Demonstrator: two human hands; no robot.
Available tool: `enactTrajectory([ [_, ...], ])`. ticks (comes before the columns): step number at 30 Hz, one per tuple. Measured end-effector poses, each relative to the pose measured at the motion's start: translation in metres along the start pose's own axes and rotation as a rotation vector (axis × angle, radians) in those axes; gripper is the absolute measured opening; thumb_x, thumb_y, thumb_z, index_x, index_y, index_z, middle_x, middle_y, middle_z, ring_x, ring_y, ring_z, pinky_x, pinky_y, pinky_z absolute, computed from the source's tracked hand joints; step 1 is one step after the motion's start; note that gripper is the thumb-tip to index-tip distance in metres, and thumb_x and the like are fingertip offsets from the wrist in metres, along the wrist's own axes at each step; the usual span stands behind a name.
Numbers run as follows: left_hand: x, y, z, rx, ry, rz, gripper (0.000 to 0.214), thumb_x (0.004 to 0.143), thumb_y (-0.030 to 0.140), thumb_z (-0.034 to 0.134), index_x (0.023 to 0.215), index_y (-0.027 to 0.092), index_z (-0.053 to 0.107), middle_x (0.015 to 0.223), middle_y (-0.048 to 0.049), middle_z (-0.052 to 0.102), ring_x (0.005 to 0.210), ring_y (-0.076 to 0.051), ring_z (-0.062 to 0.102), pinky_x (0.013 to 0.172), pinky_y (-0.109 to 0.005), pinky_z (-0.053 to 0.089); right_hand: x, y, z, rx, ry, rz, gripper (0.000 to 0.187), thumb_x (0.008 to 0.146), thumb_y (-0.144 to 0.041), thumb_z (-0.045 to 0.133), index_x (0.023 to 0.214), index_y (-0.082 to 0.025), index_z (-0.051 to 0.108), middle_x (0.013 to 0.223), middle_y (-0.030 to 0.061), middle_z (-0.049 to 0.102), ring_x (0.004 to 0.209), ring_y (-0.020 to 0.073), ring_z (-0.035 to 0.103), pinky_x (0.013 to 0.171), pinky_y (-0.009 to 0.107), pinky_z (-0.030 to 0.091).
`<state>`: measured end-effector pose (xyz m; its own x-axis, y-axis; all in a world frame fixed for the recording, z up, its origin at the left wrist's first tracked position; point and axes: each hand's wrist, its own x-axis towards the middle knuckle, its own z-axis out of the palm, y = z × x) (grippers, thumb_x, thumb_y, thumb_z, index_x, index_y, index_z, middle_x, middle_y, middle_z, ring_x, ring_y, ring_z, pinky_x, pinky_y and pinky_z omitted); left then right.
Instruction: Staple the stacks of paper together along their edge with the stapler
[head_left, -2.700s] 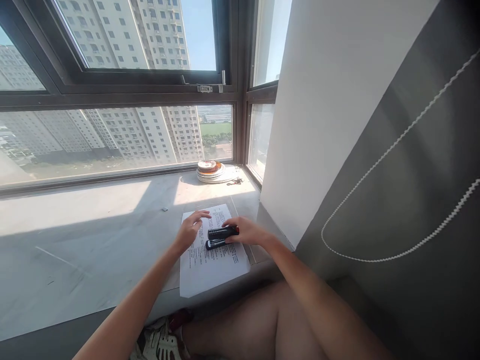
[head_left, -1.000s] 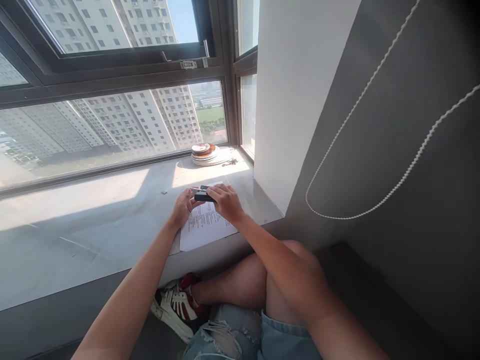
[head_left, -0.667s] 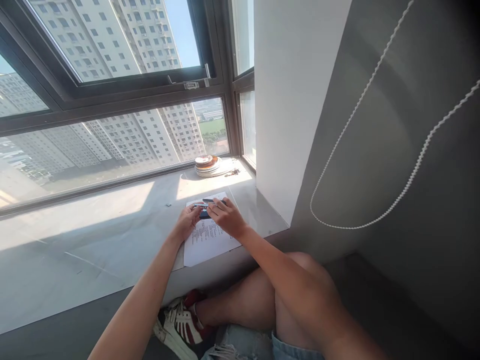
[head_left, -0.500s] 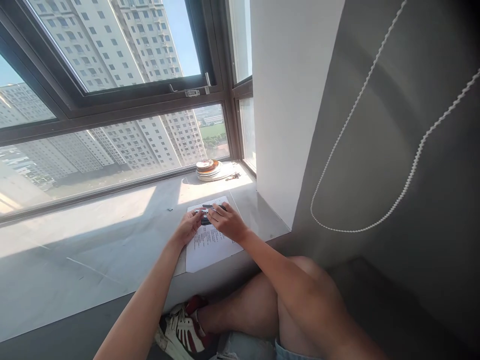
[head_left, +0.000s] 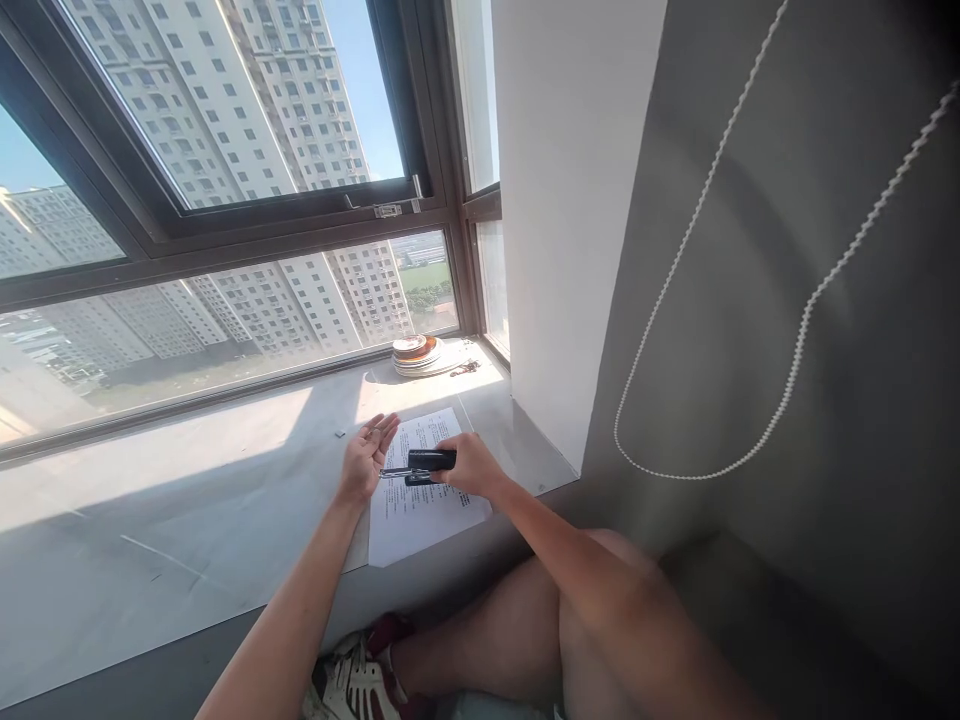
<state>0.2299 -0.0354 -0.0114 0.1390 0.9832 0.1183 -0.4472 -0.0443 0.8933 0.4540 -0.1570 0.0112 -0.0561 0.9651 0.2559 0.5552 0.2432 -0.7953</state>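
Note:
My right hand (head_left: 472, 466) grips a black stapler (head_left: 430, 460), its top swung up from the metal staple channel, which points left. Beside it, my left hand (head_left: 364, 458) is open with the palm turned up and the fingers stretched out. The channel's tip is close to the heel of that palm; whether they touch I cannot tell. A small pale spot shows by the left fingers, too small to name. Beneath the stapler, printed paper (head_left: 409, 540) lies on the window sill.
Stacked plates (head_left: 417, 358) stand in the sill's far corner, with small dark bits (head_left: 466, 368) beside them. A small scrap (head_left: 340, 434) lies left of the paper on the sill (head_left: 202, 510). A beaded blind cord (head_left: 679, 478) hangs at the right. My knees are below the sill's edge.
My left hand has let go of the stapler and turned palm up with its fingers spread. My right hand has moved slightly down and right, still holding the stapler, which now shows wide open.

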Motion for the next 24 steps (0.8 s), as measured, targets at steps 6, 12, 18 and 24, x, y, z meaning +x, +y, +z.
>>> enactTrajectory([
  [6,-0.013,0.001,0.005,0.225,-0.146,0.046,0.049,0.075,0.047,0.097,0.106,0.013,0.079,0.1,-0.0117,0.082,0.086,-0.021,0.08,0.084,-0.032,0.066,-0.003,-0.004,0.02,-0.087,-0.061,-0.043,0.02,0.074,-0.029,0.088,0.092,-0.022,0.085,0.082,0.0022,0.079,0.079,0.0189,0.068,0.068,0.025,0.043],
  [12,-0.015,0.002,0.005,0.402,-0.241,0.116,0.035,0.082,0.048,0.09,0.094,0.016,0.084,0.088,-0.0094,0.079,0.068,-0.017,0.069,0.063,-0.03,0.057,-0.002,0.0,0.022,-0.158,-0.081,-0.102,0.012,0.075,-0.025,0.088,0.084,-0.021,0.081,0.075,0.0017,0.075,0.075,0.019,0.067,0.062,0.026,0.038],
  [18,-0.016,0.002,0.005,0.568,-0.276,0.184,0.028,0.079,0.045,0.092,0.081,0.018,0.084,0.071,-0.0042,0.071,0.063,-0.017,0.06,0.06,-0.029,0.049,0.007,0.007,0.019,0.073,0.079,-0.217,0.061,0.08,-0.048,0.093,0.133,-0.026,0.073,0.112,0.0052,0.08,0.103,0.0222,0.072,0.088,0.032,0.054],
  [24,-0.023,0.005,0.015,0.6,-0.388,0.208,0.027,0.08,0.045,0.092,0.085,0.019,0.087,0.084,-0.0062,0.075,0.076,-0.019,0.064,0.068,-0.03,0.05,0.03,0.008,0.015,0.12,0.163,-0.392,0.024,0.098,-0.023,0.076,0.121,-0.026,0.081,0.107,0.0043,0.078,0.099,0.0174,0.07,0.085,0.029,0.055],
])
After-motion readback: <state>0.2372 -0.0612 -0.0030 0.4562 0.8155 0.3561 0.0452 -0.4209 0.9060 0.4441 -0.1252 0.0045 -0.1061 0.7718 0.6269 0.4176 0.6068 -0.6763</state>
